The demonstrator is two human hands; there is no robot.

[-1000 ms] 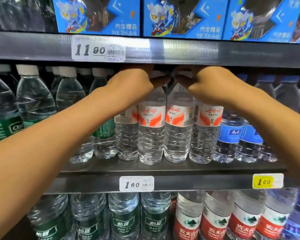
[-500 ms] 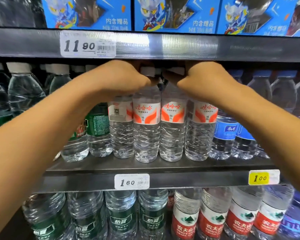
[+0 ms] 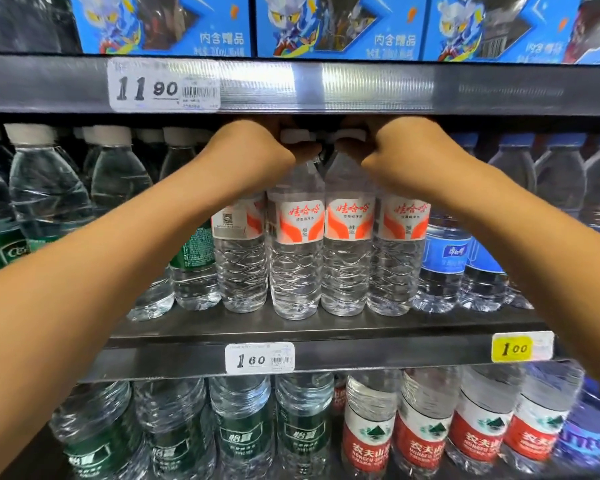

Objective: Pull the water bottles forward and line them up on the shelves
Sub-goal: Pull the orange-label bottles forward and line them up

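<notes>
Several clear water bottles with white-and-orange labels stand side by side on the middle shelf [image 3: 326, 332], a little back from its front edge. My left hand [image 3: 253, 150] is closed over the necks of the left pair, around one bottle [image 3: 296, 237] and its left neighbour [image 3: 239, 244]. My right hand [image 3: 413, 154] is closed over the necks of the right pair, around another bottle [image 3: 349, 237] and its right neighbour [image 3: 397, 244]. Two white caps show between my hands. My fingers are hidden under the upper shelf.
Green-label bottles [image 3: 49, 188] stand to the left, blue-label bottles [image 3: 445, 258] to the right. The upper shelf edge [image 3: 361, 84] hangs just above my hands, with blue boxes [image 3: 340, 26] on it. Below are green-label [image 3: 243, 441] and red-label bottles [image 3: 420, 445].
The orange-label bottles have come slightly forward and stand more even in a row. Both hands stay closed on the necks; the view has shifted a little.
</notes>
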